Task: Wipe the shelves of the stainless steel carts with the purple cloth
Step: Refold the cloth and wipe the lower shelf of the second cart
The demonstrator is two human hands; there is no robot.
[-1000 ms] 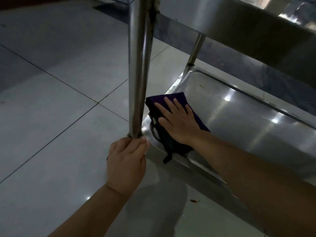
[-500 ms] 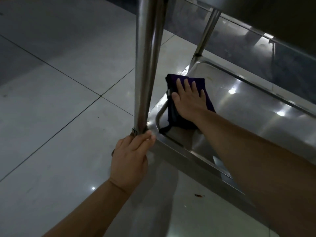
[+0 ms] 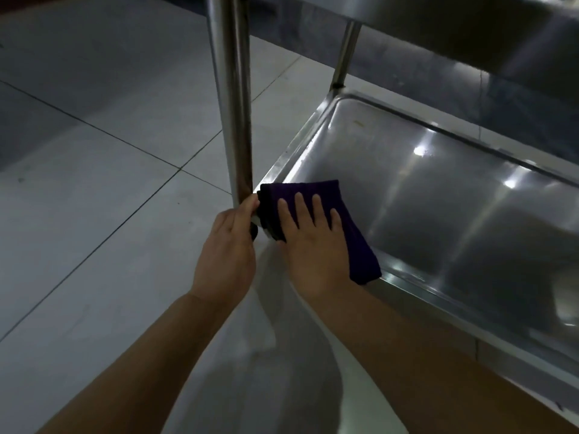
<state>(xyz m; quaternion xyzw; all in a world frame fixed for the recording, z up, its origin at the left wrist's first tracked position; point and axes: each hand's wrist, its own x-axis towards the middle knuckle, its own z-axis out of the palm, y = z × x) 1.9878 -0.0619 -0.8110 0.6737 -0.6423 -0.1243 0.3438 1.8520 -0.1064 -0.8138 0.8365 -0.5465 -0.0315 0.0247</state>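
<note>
A folded purple cloth (image 3: 351,227) lies in the near left corner of the cart's bottom shelf (image 3: 423,189), a shiny steel tray with a raised rim. My right hand (image 3: 308,245) presses flat on the cloth with straight, spread fingers. My left hand (image 3: 227,249) grips the base of the cart's near upright post (image 3: 233,98), fingers curled round it just beside the cloth's left edge.
A second post (image 3: 344,51) rises at the shelf's far left corner. The upper shelf (image 3: 470,29) overhangs at top right. Pale tiled floor (image 3: 94,198) spreads to the left and below. Ceiling lights glint on the tray.
My right hand has drawn the cloth back from farther along the left side into the near corner, close to the post. My left hand has kept its hold on the post's base.
</note>
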